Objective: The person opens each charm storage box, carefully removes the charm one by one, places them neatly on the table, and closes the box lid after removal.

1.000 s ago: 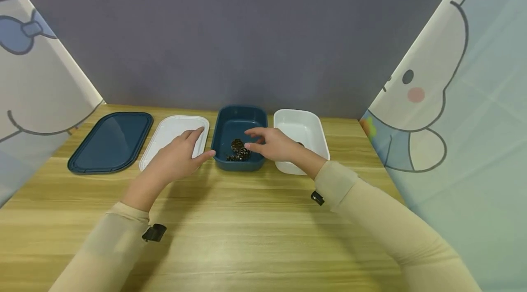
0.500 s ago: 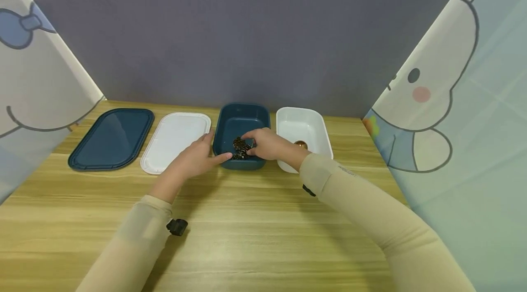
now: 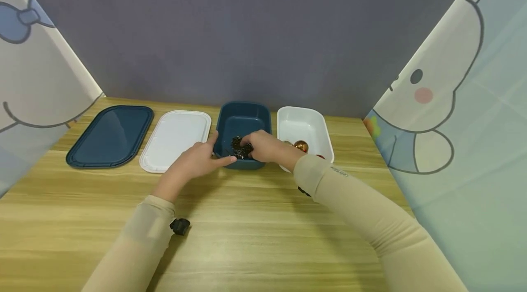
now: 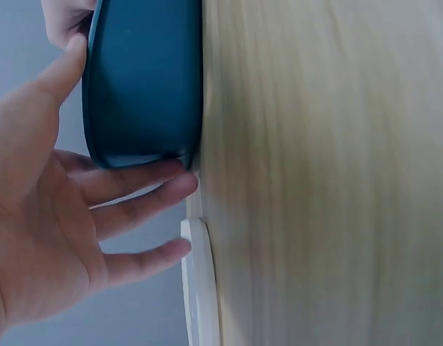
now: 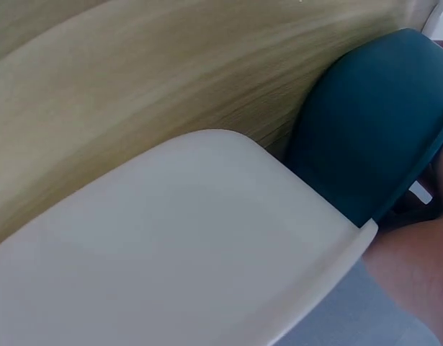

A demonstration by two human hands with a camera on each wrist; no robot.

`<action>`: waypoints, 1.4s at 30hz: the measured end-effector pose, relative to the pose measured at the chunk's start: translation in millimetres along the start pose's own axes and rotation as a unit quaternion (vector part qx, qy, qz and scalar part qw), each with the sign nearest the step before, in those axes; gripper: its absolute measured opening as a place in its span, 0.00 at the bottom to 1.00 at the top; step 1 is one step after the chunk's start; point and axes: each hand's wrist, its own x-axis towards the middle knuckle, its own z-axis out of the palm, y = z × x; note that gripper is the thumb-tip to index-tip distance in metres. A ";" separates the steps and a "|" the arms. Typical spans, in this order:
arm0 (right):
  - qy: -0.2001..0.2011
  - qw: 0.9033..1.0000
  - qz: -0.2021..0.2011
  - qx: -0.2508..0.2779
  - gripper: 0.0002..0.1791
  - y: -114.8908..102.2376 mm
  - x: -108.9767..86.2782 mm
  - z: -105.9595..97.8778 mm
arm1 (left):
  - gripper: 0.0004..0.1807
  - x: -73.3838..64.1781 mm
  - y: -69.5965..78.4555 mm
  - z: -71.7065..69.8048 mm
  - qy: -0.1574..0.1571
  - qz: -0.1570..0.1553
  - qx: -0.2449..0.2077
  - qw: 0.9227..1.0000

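Wooden table [image 3: 263, 228], a row along its far side. Blue box [image 3: 247, 165] in the middle, white box [image 3: 304, 128] just to its right; both uncovered. Left of the boxes: dark blue lid [image 3: 110, 137] at the far end, white lid [image 3: 177, 141] nearer, both flat on the wood.

Left hand [image 3: 196, 160] at the blue box's near-left corner — thumb at the rim, other fingers spread, fairly straight, against the outside. Not clenched; looks like steadying from where I stand. Right hand [image 3: 266, 146] reaches into the blue box, index and thumb bent down among the pine cones [image 3: 236, 142]. Fingertips hidden, so can't tell whether it has a cone pinched or only touches.

Cones bunched at the near end of the blue box, partly under that hand. Smallest stuff: copper ball [image 3: 301, 146] and a bit of red [image 3: 320, 156] in the white box, half behind the right forearm.

Step in hand, I'd judge: picking or shifting cones inside the blue box. Next move seems to call for a sure pinch on one cone — box held steady, fingers clear of the rim if lifting.
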 end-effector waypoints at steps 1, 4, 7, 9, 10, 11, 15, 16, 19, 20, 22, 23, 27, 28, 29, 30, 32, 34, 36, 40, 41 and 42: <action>0.003 1.000 0.002 -0.004 0.26 -0.2 0.1 -0.2 | 0.68 -0.1 0.0 -0.2 -0.002 0.000 0.005 1.000; 0.010 1.000 0.005 -0.015 0.24 -1.6 0.3 -1.2 | 0.70 -1.1 -0.4 -0.1 0.002 0.006 0.017 1.000; 0.013 1.000 0.007 -0.014 0.24 -3.1 0.0 -1.6 | 0.71 -1.5 -1.8 0.1 0.001 0.011 0.005 1.000; 0.016 1.000 0.012 -0.016 0.24 -3.7 -0.7 -2.1 | 0.70 -1.4 -2.8 -0.1 -0.005 0.016 -0.014 1.000; 0.019 1.000 0.016 -0.017 0.24 -3.8 -1.3 -2.7 | 0.70 -1.2 -3.4 -0.2 -0.010 0.018 -0.026 0.999; 0.023 0.999 0.018 -0.017 0.24 -3.9 -2.2 -3.7 | 0.70 -0.9 -3.8 -0.4 -0.014 0.022 -0.036 0.999; 0.048 0.999 0.013 -0.004 0.23 -3.2 -7.5 -10.5 | 0.69 -1.4 -3.8 0.0 -0.019 0.029 -0.054 0.998; 0.057 0.998 0.006 0.005 0.24 -2.9 -9.3 -13.5 | 0.69 -1.8 -3.4 0.1 -0.018 0.029 -0.054 0.998; 0.089 0.995 -0.009 0.049 0.25 -2.0 -15.8 -23.3 | 0.69 -2.7 -2.1 0.2 -0.015 0.026 -0.051 0.998; 0.100 0.993 -0.011 0.067 0.25 -1.9 -18.3 -26.9 | 0.69 -2.7 -1.8 0.3 -0.014 0.024 -0.051 0.998; 0.122 0.986 -0.011 0.109 0.27 -2.3 -23.8 -33.8 | 0.68 -2.2 -1.5 0.7 -0.013 0.025 -0.057 0.998; 0.131 0.982 -0.011 0.135 0.27 -2.7 -26.4 -36.7 | 0.68 -1.9 -1.4 0.9 -0.012 0.025 -0.059 0.998; 0.144 0.955 -0.013 0.261 0.27 -4.9 -35.5 -43.6 | 0.69 -0.5 -1.9 2.4 -0.004 0.029 -0.068 0.997; 0.143 0.945 -0.014 0.293 0.27 -5.8 -37.7 -44.0 | 0.69 -0.1 -2.3 3.0 -0.003 0.030 -0.069 0.997; 0.143 0.935 -0.015 0.323 0.27 -6.7 -39.9 -44.0 | 0.69 0.3 -2.7 3.6 -0.003 0.030 -0.068 0.997; 0.143 0.927 -0.014 0.345 0.27 -7.7 -42.4 -43.6 | 0.70 0.5 -3.0 4.2 -0.003 0.030 -0.068 0.997; 0.148 0.924 -0.014 0.352 0.26 -9.9 -48.4 -42.3 | 0.70 0.7 -3.7 4.9 -0.004 0.032 -0.069 0.997; 0.156 0.927 -0.016 0.341 0.26 -12.0 -54.9 -40.0 | 0.70 0.5 -4.4 5.3 -0.006 0.033 -0.070 0.997; 0.169 0.935 -0.020 0.310 0.26 -13.6 -60.5 -36.3 | 0.70 0.2 -4.7 4.6 -0.006 0.034 -0.070 0.997; 0.188 0.947 -0.026 0.261 0.23 -17.6 -69.2 -25.8 | 0.71 0.5 -5.5 3.1 -0.006 0.035 -0.067 0.997; 0.191 0.948 -0.024 0.254 0.21 -18.5 -70.8 -23.0 | 0.71 0.9 -5.6 2.9 -0.006 0.035 -0.066 0.997; 0.192 0.949 -0.022 0.250 0.20 -19.6 -72.8 -20.1 | 0.71 1.1 -5.7 2.9 -0.006 0.035 -0.066 0.997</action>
